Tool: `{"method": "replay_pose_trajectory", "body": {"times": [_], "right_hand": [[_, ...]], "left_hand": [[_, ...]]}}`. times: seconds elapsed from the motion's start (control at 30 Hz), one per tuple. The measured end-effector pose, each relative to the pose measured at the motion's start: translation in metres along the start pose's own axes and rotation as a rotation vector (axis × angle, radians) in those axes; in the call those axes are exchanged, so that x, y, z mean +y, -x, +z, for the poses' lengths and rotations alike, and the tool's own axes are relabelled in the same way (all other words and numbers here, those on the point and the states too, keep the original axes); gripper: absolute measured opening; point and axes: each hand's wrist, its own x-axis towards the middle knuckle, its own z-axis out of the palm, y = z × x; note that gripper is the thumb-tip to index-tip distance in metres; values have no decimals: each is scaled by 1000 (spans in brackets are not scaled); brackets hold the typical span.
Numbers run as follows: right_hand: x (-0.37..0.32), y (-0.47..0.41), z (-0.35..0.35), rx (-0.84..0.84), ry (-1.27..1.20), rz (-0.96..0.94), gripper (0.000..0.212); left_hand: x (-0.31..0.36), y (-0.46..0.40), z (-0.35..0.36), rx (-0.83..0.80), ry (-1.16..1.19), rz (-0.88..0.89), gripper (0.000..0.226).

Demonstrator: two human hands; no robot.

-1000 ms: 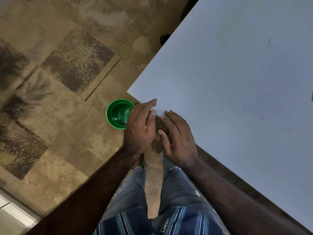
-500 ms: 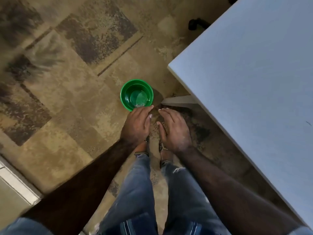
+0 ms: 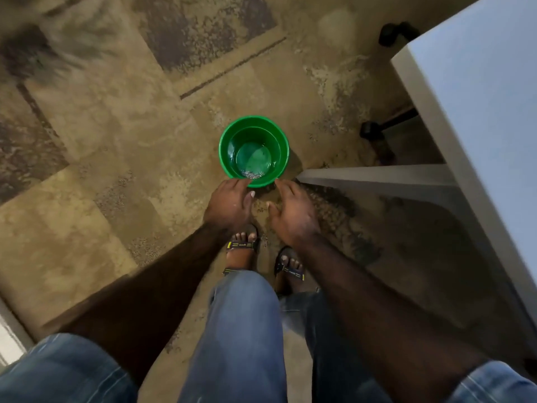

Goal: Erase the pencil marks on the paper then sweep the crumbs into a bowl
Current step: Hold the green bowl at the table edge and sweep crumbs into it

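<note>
Both hands, left (image 3: 232,206) and right (image 3: 292,212), hung loose-fingered, holding nothing, just behind the upright green bowl (image 3: 229,146), its mouth upward.

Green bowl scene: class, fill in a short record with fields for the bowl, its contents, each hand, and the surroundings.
bowl: green bowl, upright on the patterned floor
contents: small heap of grey crumbs at the near inner edge
left hand: open, fingers at the bowl's near rim
right hand: open, beside the bowl, holding nothing
surroundings: white table at right; sandalled feet below
</note>
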Motion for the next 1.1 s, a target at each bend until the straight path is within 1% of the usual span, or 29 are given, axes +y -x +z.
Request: {"method": "replay_pose_trajectory", "body": {"times": [0.1,0.17,0.23,0.3,0.4,0.57,0.63,0.7,0.8,0.9,1.0,1.1], "right_hand": [[9,-28,22,-16,-61,6,61],[16,-46,34,-29,-142,27,59],[22,-63,45,-54,-205,76,58],[28,-78,56,-70,-201,97,58],[36,-92,66,-88,-158,90,60],[47,-103,79,-98,-163,96,62],[50,-103,81,-82,-168,88,61],[54,-99,79,-66,-177,85,60],[55,-86,70,-31,-214,119,60],[53,-62,56,14,-259,153,59],[46,-32,35,50,-316,212,64],[37,-1,18,72,-317,260,70]], "left_hand": [[-25,-17,22,-38,-67,-75,43],[-37,-29,35,-16,-96,-210,45],[-46,-42,47,19,-54,-357,49],[-57,-57,62,42,64,-457,50],[-67,-78,76,60,303,-569,46],[-74,-104,100,134,600,-738,28],[-74,-111,105,153,800,-872,19],[-71,-114,103,154,987,-970,23],[-66,-105,93,132,953,-937,26],[-55,-80,73,111,865,-893,16],[-40,-46,46,68,695,-827,27],[-27,-8,20,39,614,-769,26]]}}
